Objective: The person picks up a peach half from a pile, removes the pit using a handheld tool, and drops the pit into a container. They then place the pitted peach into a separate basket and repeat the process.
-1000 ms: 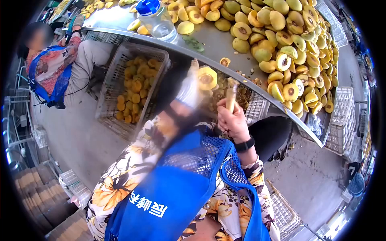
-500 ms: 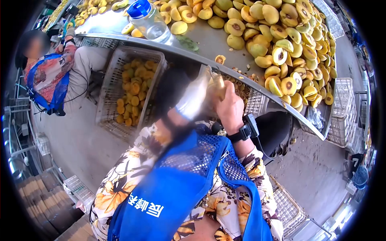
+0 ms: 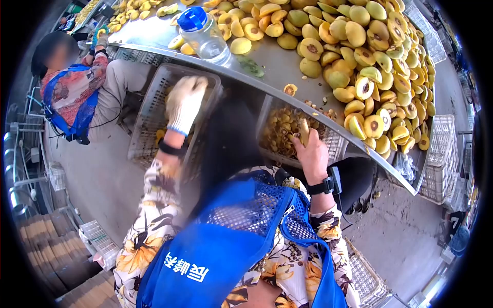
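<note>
Blue vest (image 3: 218,251), yellow fruit (image 3: 398,52)

The vest was blue with white characters (image 3: 187,268), the sleeves (image 3: 160,197) cream with orange and dark flowers (image 3: 136,254). The left glove (image 3: 185,100) was off-white, its cuff (image 3: 178,130) edged blue; the tool handle (image 3: 305,132) was tan. The fruit ran yellow to green with brown hollows (image 3: 311,49), the tabletop (image 3: 280,56) grey

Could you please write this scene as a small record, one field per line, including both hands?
Left: white-gloved left hand over a grey plastic crate; whether it holds anything is unclear
Right: bare right hand gripping a pale stick-shaped tool
Below tool: white slatted plastic crate with brownish-yellow scraps
Surface: grey metal table
On surface: heaped yellow-green fruit halves; clear blue-lidded bottle
Nearby: seated person in blue vest
</note>
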A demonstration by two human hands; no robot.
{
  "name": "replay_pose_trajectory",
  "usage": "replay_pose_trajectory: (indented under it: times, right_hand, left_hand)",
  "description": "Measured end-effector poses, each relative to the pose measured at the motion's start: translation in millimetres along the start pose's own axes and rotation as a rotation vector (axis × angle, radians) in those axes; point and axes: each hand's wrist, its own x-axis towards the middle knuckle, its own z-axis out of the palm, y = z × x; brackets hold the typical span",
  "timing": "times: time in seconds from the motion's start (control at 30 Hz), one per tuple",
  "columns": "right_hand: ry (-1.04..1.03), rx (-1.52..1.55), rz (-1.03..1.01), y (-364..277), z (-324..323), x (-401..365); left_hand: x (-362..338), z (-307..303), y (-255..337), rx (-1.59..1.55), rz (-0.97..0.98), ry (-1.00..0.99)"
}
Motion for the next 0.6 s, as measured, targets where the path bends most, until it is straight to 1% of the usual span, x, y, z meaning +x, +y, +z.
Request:
replay_pose_trajectory:
  times: [0.03,0.1,0.13,0.17,0.23,0.27,0.3,0.33,0.37,0.4,0.43,0.47,0.5,0.57,0.6]
  right_hand:
    - [-0.006,0.051,-0.016,-8.3,2.2,-0.7]
    - [0.002,0.15,-0.043,-25.7,2.3,-2.0]
    - [-0.041,0.133,-0.063,-27.2,5.0,-2.7]
    - [-0.032,0.165,-0.11,-24.2,10.5,-5.1]
    - [-0.034,0.084,-0.261,-21.2,10.0,-12.1]
    - [-0.09,0.126,-0.138,-23.2,8.4,-17.0]
    - [-0.146,0.169,-0.019,-23.4,6.3,-20.4]
    - [-0.17,0.224,-0.083,-14.8,4.9,-22.9]
    - [-0.15,0.231,-0.121,-9.7,4.0,-26.0]
    - [-0.152,0.231,-0.098,-6.2,2.3,-27.1]
    - [-0.154,0.235,-0.07,-5.8,-0.6,-29.1]
    - [-0.141,0.253,-0.052,-6.6,-2.3,-28.7]
    - [-0.129,0.274,-0.036,-7.8,-3.2,-25.9]
    - [-0.132,0.323,0.005,-10.6,-3.8,-18.6]
    - [-0.097,0.3,-0.02,-14.9,-5.6,-16.5]
  left_hand:
    - [16.4,1.4,15.5,-0.098,-0.015,0.037]
    - [55.5,29.2,28.6,-0.029,0.135,-0.047]
    - [74.6,43.4,42.7,-0.023,0.184,-0.079]
    - [93.8,58.2,57.5,-0.021,0.233,-0.108]
    - [131.3,99.0,73.4,0.141,0.177,-0.184]
    - [156.3,138.0,60.9,0.08,0.012,-0.219]
    - [170.1,157.8,57.1,0.085,-0.054,-0.262]
    - [179.1,162.5,60.8,0.093,-0.119,-0.305]
    - [187.9,167.6,63.8,0.104,-0.184,-0.348]
    - [192.5,171.9,61.2,0.165,-0.069,-0.443]
    - [183.7,149.8,71.6,0.23,0.051,-0.541]
    - [170.5,129.4,80.5,0.15,0.194,-0.57]
    - [157.7,121.9,88.4,0.116,0.189,-0.605]
    - [140.1,117.1,98.8,0.144,0.155,-0.535]
    - [139.4,125.5,96.2,0.172,0.175,-0.509]
